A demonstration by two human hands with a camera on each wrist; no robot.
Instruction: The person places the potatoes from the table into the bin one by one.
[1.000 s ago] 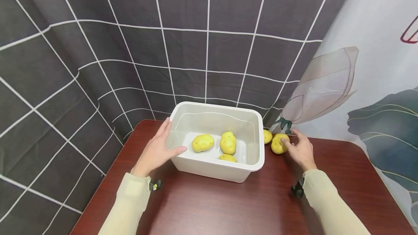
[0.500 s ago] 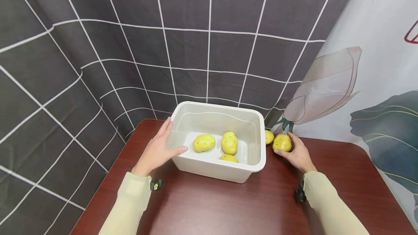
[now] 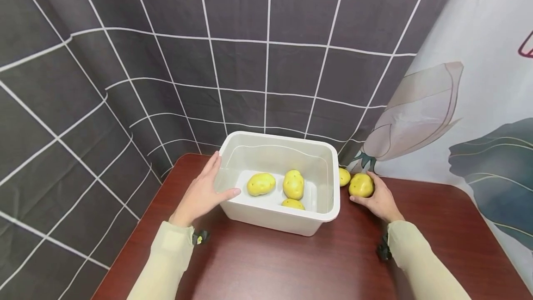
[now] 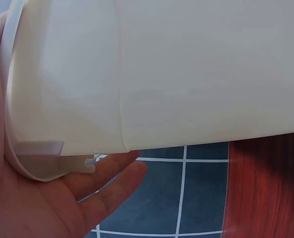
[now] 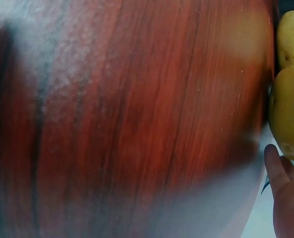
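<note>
A white plastic bin [image 3: 266, 216] stands on the table with several yellow potatoes in it, such as one on the left [image 3: 261, 184] and one lying lengthwise [image 3: 293, 184]. My left hand [image 3: 199, 197] rests against the bin's left rim, fingers extended and thumb over the front corner. In the left wrist view its fingers [image 4: 114, 191] stretch out past the bin's edge. To the right of the bin, my right hand [image 3: 382, 200] holds a potato [image 3: 361, 185] between thumb and fingers. Another potato [image 3: 343, 177] sits between that one and the bin, partly hidden by the bin's wall.
The reddish-brown table [image 3: 266, 263] extends in front of the bin and to both sides. Behind it hangs a dark curtain [image 3: 237, 64] with white grid lines. A pale flower-print curtain [image 3: 479, 105] borders the table's back right.
My right hand has closed in around the right-hand potato, its thumb now at the near side. My left hand and the bin hold their places.
</note>
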